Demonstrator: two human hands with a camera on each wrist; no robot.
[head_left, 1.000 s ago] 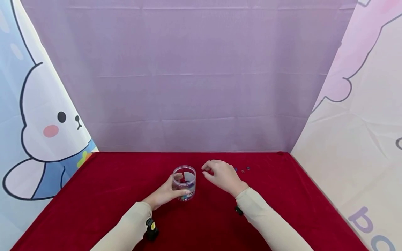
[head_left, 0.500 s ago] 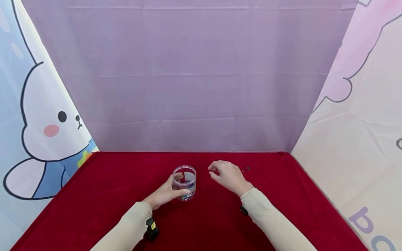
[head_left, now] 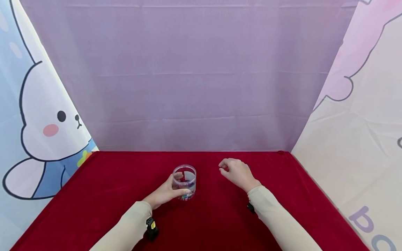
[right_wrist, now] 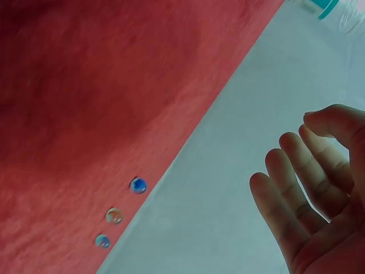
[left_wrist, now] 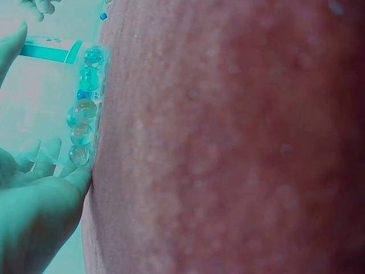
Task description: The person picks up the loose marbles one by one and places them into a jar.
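Note:
My left hand (head_left: 165, 193) grips a clear plastic jar (head_left: 193, 182) round its side, with the jar upright on the red cloth. Through the jar wall, the left wrist view shows several glass marbles (left_wrist: 81, 135) lying along the bottom. To the right of the jar, my right hand (head_left: 239, 173) hovers with fingers loosely bent and nothing between them. Three loose marbles lie on the cloth in the right wrist view: a blue one (right_wrist: 138, 185), an orange-tinted one (right_wrist: 114, 216) and a bluish one (right_wrist: 102, 241). In the head view my right hand mostly hides them.
A red cloth (head_left: 125, 181) covers the table. Behind its far edge hangs a plain purple curtain (head_left: 194, 87). Printed cloth walls stand at the left (head_left: 47, 104) and right (head_left: 361, 146).
My right hand has moved to the right, away from the jar, and now covers most of the loose marbles in the head view. The left hand and jar stay in place.

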